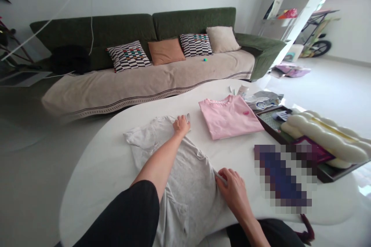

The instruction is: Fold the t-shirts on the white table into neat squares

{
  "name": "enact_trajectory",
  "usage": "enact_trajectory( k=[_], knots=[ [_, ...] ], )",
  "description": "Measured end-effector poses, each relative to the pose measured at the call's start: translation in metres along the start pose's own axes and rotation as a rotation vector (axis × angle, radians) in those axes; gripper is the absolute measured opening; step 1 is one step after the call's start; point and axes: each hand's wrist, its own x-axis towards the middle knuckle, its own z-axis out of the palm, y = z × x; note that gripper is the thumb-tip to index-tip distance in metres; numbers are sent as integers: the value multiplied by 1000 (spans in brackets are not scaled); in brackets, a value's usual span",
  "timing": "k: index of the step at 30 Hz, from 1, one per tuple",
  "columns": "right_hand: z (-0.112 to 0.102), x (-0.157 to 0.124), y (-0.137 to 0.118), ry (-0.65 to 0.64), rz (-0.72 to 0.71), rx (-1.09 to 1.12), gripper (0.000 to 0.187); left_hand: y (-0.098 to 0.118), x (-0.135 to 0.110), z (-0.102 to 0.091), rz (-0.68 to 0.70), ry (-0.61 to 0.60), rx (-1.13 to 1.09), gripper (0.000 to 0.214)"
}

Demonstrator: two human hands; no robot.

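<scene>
A light grey shirt [191,177] lies spread and wrinkled on the white table, its lower part reaching the near edge. My left hand [181,125] is closed on the shirt's far right corner, with a bit of cloth poking out past the fingers. Nearer to me, my right hand [232,188] pinches the right edge of the same shirt between thumb and fingers. A bunched fold runs along that edge between the two hands. To the right of my left hand, a folded pink T-shirt [230,117] lies flat with its neckline facing away.
On the right of the white table [87,170], a dark tray [337,175] holds a puffy cream object [321,135]. Behind the T-shirt lies a plastic packet [265,100]. A pixelated patch hides something at the right. Beyond stands a green sofa [121,27] with cushions.
</scene>
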Motion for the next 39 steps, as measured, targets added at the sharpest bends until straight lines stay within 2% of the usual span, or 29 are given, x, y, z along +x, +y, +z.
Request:
enact_trajectory(
  k=[3,5,7,10,12,15,19,23,25,26,29,31,35,39],
  knots=[
    [-4,1,0,12,-12,96,13,-3,4,-11,-62,41,-149,10],
    [-9,-1,-4,34,-21,167,12,-9,8,-32,-105,65,-292,8],
    [-14,-6,-12,52,-83,230,12,-21,7,-61,-148,81,-455,9],
    [-17,-20,-27,25,-338,286,20,-51,-10,-109,-226,114,-683,10],
    [-14,-31,-34,-33,-520,269,31,-75,-29,-134,-287,140,-787,7],
    [-4,-44,-38,-142,-663,181,50,-109,-57,-151,-377,164,-874,3],
    [1,-49,-34,-217,-702,77,62,-133,-70,-148,-414,259,-879,16],
    [-12,-53,-30,-221,-692,35,51,-136,-66,-150,-366,415,-731,43],
    [-21,-55,-30,-259,-721,5,43,-131,-62,-154,-273,456,-584,47],
    [-25,-56,-31,-278,-732,-10,41,-127,-59,-154,-178,457,-457,44],
    [-28,-46,-39,-269,-700,-24,34,-112,-48,-142,216,345,25,32],
    [-21,-31,-46,-232,-650,-16,34,-103,-39,-124,357,209,260,33],
    [4,-2,-58,-284,-568,-31,46,-99,-25,-88,249,6,520,50],
    [19,-2,-59,-399,-558,-51,56,-103,-14,-77,208,-83,599,58]
  ],
)
